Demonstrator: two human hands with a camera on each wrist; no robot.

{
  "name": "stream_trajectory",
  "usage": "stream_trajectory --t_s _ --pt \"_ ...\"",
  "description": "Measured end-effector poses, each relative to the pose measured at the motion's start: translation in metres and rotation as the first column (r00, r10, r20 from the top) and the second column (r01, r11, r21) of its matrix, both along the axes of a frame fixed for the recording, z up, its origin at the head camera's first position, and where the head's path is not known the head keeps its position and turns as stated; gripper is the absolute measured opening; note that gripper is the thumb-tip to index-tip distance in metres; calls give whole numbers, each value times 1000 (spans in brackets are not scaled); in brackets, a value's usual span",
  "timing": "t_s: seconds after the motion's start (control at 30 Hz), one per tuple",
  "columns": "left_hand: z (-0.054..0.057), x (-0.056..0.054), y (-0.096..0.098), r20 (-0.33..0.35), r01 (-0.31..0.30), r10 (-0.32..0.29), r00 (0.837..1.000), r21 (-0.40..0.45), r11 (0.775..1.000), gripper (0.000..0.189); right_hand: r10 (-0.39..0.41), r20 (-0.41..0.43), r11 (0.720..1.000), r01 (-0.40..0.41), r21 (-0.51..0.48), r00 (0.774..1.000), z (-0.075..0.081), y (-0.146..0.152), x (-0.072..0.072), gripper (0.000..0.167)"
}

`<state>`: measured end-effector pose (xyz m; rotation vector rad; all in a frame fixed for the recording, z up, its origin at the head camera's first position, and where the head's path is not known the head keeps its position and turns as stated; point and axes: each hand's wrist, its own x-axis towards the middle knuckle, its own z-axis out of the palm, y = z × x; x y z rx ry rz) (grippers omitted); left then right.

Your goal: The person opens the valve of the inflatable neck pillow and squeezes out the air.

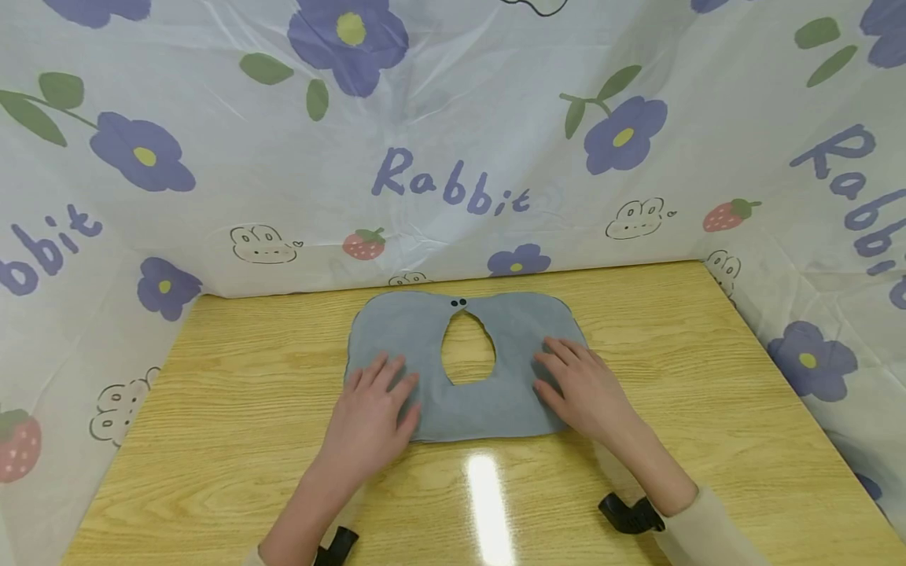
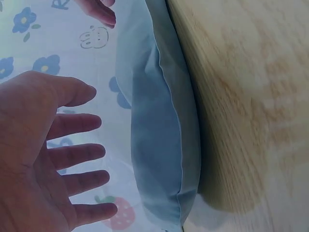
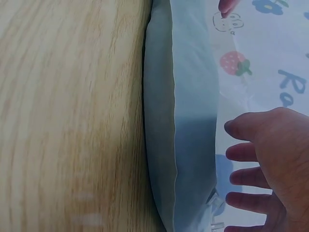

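A grey-blue, softly stuffed neck pillow (image 1: 488, 409) lies flat on the table, with a teardrop-shaped opening in its middle. Two small black snaps (image 1: 458, 303) sit at its far edge, where the two arms meet above the opening. My left hand (image 1: 368, 417) is over the near left part, fingers straight and spread. Over the right side is my right hand (image 1: 583, 385), its fingers also extended. In the left wrist view a gap separates the fingertips from the pillow (image 2: 157, 130). The right wrist view likewise has the fingers apart from the pillow's seamed side (image 3: 193, 96).
The wood-grain table (image 1: 233, 409) extends around the pillow. A white cloth (image 1: 453, 102) printed with flowers, rabbits and strawberries encloses the back and both sides. Black wrist mounts (image 1: 630, 515) are worn on both forearms.
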<state>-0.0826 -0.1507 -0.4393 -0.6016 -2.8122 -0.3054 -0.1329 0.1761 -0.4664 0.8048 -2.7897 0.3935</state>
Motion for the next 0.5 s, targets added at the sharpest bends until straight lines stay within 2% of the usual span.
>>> stream_trajectory --t_s 0.2,0.5 --pt "-3 6 2 -4 11 -11 1000 -2 1000 36 3 -1 1000 -3 -5 1000 0 2 5 40" --pt "-10 8 3 -3 16 -16 1000 0 1000 34 10 0 1000 -10 5 1000 -6 2 11 39"
